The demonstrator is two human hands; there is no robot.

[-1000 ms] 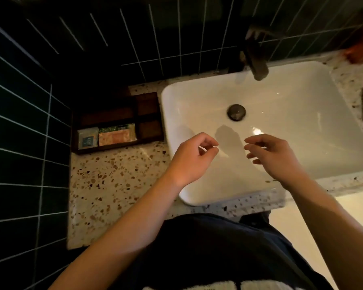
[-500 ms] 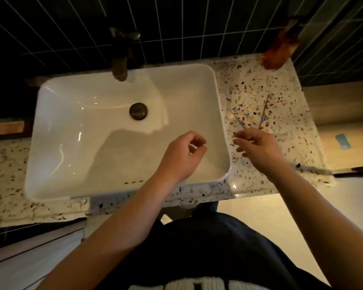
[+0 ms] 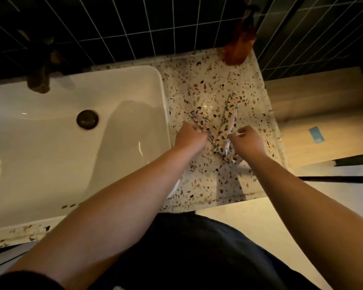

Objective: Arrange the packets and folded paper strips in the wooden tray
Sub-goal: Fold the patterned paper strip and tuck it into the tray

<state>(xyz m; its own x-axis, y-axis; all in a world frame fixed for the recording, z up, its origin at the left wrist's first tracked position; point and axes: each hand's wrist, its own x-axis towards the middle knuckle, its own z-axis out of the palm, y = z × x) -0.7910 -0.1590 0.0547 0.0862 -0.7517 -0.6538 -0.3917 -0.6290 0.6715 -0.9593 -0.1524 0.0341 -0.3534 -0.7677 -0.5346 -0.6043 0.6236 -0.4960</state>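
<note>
The wooden tray is out of view at this moment, so what it already holds cannot be told from here; judging by the worktop, at least two folded paper strips are yet to be gathered, so the task looks unfinished. Both strips lie on the speckled worktop [image 3: 199,84] to the right of the white sink [image 3: 71,130], roughly midway between its back edge at the tiled wall and its front edge; their pattern nearly matches the stone, which makes their outlines hard to follow. The left strip [image 3: 200,124] runs from the middle of the worktop down toward the front; the right strip [image 3: 228,116] leans the other way, and the two seem to cross or meet near the front, between the hands. The left hand [image 3: 190,137] is closed in a pinch on the near part of the left strip, close by the sink's right rim; the right hand [image 3: 246,141] is curled at the near end of the right strip, touching it, though whether it has a firm hold I cannot tell. An orange bottle [image 3: 240,45] stands at the back right corner, well apart from the strips.
</note>
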